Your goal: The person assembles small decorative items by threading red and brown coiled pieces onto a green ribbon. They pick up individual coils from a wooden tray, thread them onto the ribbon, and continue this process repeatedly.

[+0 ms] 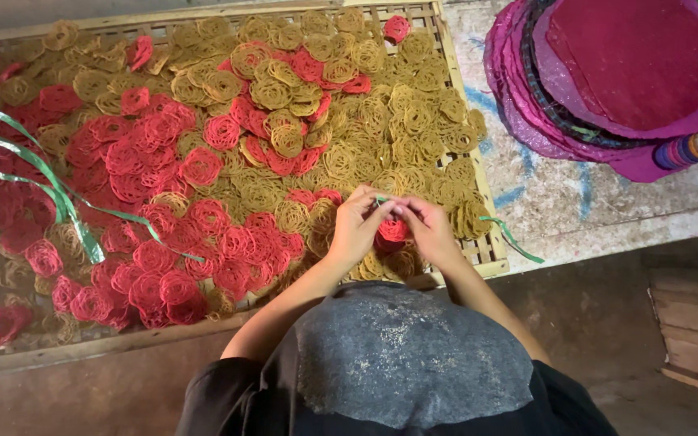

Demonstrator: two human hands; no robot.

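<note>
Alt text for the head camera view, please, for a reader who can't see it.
Seen from above, a person's left hand and right hand pinch a green strip over a slatted wooden tray heaped with red and tan spiral crackers. Magenta woven trays are stacked at upper right.

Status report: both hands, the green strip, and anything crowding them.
Left hand and right hand together, pinching green strip. Red coil beneath the hands. Red and tan coils crowd bamboo tray all around.
</note>
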